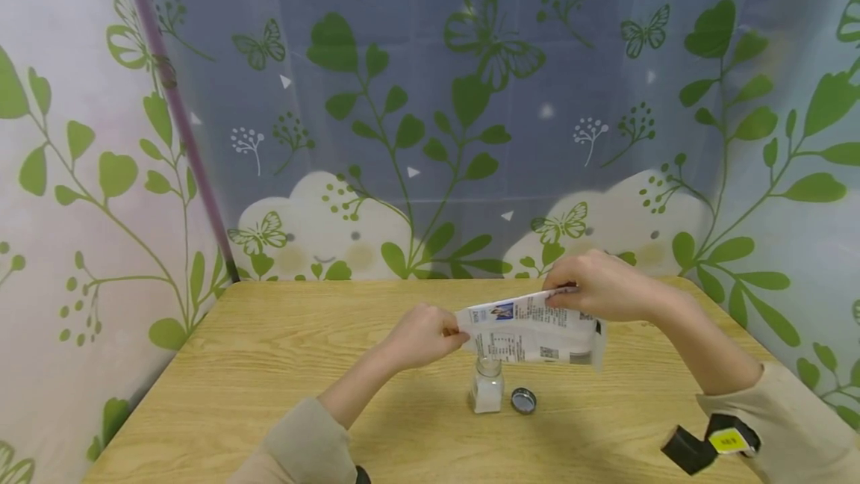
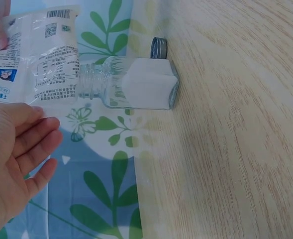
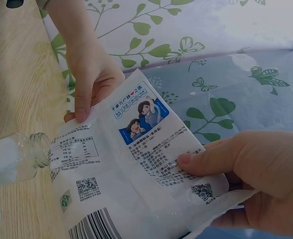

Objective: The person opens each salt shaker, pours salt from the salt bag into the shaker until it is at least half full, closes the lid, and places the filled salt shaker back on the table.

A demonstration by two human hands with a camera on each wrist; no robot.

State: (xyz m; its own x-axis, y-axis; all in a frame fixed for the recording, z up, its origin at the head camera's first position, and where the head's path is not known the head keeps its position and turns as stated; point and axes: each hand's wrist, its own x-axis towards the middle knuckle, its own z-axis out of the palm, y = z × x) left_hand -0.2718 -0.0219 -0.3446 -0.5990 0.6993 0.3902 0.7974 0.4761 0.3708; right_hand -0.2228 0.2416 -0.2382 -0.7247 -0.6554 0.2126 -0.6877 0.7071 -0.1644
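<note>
A white printed plastic bag of salt (image 1: 527,334) is held tilted above the table between both hands. My left hand (image 1: 423,336) pinches its lower left corner between thumb and forefinger; the other fingers are bent loosely in the left wrist view. At the upper right edge, my right hand (image 1: 600,286) grips the bag, thumb on the printed face (image 3: 158,144) and fingers behind. Below the left end of the bag stands an uncapped glass jar (image 1: 487,392), partly filled with white contents (image 2: 148,82). The bag's lower edge overlaps the jar's mouth in the head view.
A round metal lid (image 1: 524,400) lies just right of the jar on the wood-grain table (image 1: 289,349). Curtains (image 1: 430,133) with leaf and butterfly prints enclose the table's back and sides. A black device (image 1: 712,443) with a yellow label sits at the right sleeve.
</note>
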